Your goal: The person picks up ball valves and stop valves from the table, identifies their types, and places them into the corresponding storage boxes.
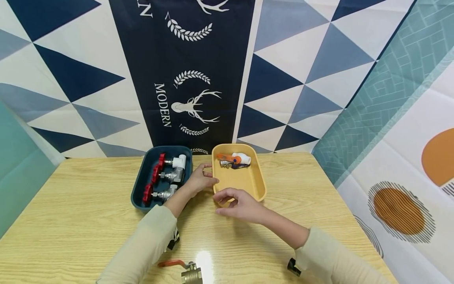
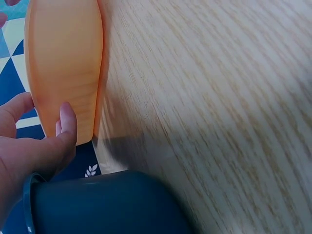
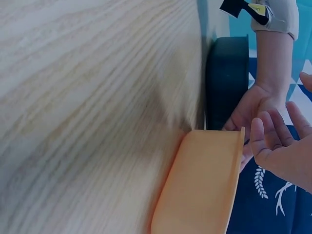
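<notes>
A yellow tray [image 1: 242, 182] stands at the back of the table, with small parts at its far end. My left hand [image 1: 199, 182] is at the tray's left side, its fingertips right at the rim. In the left wrist view its thumb [image 2: 68, 124] overlaps the tray's outer wall. Over the tray's near left corner hovers my right hand [image 1: 242, 205], fingers loosely bent and nothing between them. Among the parts are an orange-handled piece [image 1: 232, 159], a white fitting [image 1: 244, 157] and small metal pieces.
Left of my left hand stands a dark blue tray [image 1: 137, 193] holding valves with red handwheels [image 1: 155, 173]. A brass ball valve [image 1: 192, 275] with a red lever lies near the front edge. Patterned cloth [image 1: 283, 79] hangs behind the table.
</notes>
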`<state>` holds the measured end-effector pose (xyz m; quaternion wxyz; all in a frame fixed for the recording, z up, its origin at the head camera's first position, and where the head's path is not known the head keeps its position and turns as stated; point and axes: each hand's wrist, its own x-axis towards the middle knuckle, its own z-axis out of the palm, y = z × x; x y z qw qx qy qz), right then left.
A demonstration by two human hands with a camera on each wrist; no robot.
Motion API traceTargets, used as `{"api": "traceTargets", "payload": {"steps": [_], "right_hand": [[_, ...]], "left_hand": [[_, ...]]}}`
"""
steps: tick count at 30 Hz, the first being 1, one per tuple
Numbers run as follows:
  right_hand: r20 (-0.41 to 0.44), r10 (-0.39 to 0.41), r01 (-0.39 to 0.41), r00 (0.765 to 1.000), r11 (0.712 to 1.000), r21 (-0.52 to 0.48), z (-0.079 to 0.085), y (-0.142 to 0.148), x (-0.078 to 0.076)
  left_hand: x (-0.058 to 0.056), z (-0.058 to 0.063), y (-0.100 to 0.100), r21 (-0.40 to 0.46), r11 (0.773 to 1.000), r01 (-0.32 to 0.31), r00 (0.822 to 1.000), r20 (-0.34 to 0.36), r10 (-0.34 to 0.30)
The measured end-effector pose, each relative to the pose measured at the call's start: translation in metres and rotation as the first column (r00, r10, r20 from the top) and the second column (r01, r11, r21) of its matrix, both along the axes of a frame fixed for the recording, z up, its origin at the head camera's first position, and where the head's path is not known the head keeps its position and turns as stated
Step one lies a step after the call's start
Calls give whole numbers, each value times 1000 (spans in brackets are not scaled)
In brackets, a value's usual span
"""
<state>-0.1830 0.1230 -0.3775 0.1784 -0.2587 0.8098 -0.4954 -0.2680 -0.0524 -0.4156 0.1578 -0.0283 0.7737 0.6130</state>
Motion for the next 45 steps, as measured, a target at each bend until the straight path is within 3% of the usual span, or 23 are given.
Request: {"api": "traceTargets", "payload": {"steps": [19,30,39,45], "right_hand": [[68,101,-104,993,994,46,-7,-8,12],[12,189,-189,982,979,83,-21,-16,27],[48,278,-281,960,954,106,-31,-24,34],[2,352,-349,936,927,136,-37,-28,41]], "left_hand": [[-1,4,0,-21,1000,10,1000,-11,-11],[-3,0,-1,-40,999,-1,1000,10,2],[-3,3,-2,-22,1000,-1,1000,17,1],[-3,0,-1,-21,1000,7,1000,21,-7]]}}
